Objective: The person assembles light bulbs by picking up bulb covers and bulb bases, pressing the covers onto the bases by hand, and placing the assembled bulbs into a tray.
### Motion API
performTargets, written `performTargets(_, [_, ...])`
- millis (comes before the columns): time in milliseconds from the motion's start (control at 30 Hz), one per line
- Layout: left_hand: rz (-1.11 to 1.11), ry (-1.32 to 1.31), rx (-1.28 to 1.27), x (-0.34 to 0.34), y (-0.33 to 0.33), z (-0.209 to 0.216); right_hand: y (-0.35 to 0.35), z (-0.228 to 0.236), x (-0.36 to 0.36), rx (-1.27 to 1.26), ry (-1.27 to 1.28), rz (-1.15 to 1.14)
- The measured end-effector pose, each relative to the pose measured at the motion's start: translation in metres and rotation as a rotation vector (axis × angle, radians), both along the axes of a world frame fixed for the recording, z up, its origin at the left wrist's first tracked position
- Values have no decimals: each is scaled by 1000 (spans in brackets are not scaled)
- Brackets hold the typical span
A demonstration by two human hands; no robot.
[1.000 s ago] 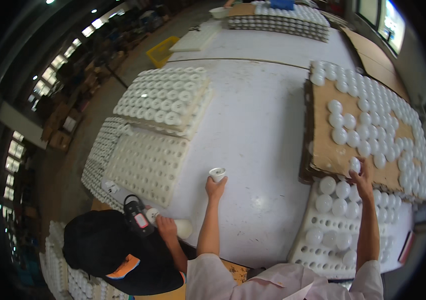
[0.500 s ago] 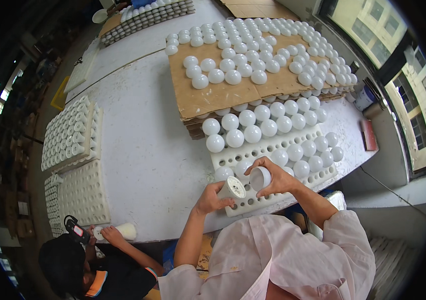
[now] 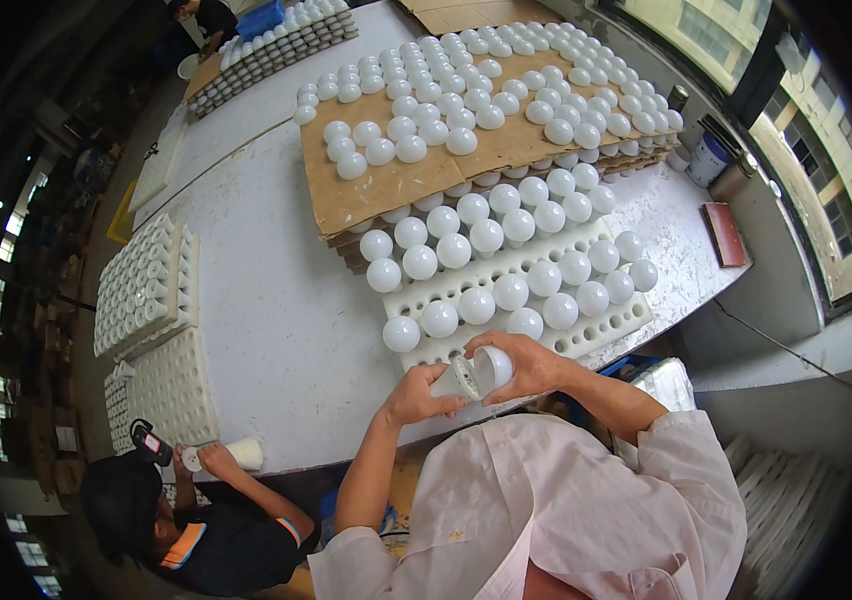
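Observation:
In my left hand (image 3: 414, 397) is a white bulb base (image 3: 457, 381), its round, open end with a fitted disc turned to the right. My right hand (image 3: 528, 364) grips a white dome-shaped bulb cover (image 3: 493, 370) by its outside, its hollow side facing the base. The two parts meet or nearly meet at the rim; a contact cannot be made out. Just beyond my hands lies a white foam tray (image 3: 407, 303) with rows of holes, where several finished-looking white bulbs (image 3: 511, 291) stand dome up.
Behind the tray, cardboard (image 3: 341, 208) carries many white domes (image 3: 411, 149). At left stand a stack of bulb bases (image 3: 136, 290) and a holed foam tray (image 3: 171, 390). A co-worker (image 3: 216, 530) handles a white part at lower left. A red box (image 3: 724, 235) lies right.
My hands have brought the base and the dome cover closer together, and the base has turned more toward the cover. The whole view has shifted, so the tray and bulbs appear farther left.

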State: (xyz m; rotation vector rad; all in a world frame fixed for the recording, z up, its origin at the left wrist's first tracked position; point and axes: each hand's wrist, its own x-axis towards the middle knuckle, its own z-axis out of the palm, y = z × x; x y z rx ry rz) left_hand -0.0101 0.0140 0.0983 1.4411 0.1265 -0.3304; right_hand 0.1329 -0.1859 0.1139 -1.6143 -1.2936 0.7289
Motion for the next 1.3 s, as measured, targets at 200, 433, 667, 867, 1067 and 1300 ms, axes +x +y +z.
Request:
performTargets(200, [10,48,129,-1,-14,12,-2,8,-8,-116,-115,49])
performTargets(433, [11,82,181,-4,-17,2,2,11,-15,-204,-157,99])
performTargets(667, [33,127,232,-3,-19,-4,5,-6,-20,-34,-260,93])
performTargets(867, [33,118,161,3,-17,13,14,-7,-22,45,-351,122])
performTargets(1067, [48,84,151,4,-17,10,19,-16,-28,161,-300,68])
performTargets(1300, [-18,148,144,11,-18,8,20,-28,-31,349,-205,1])
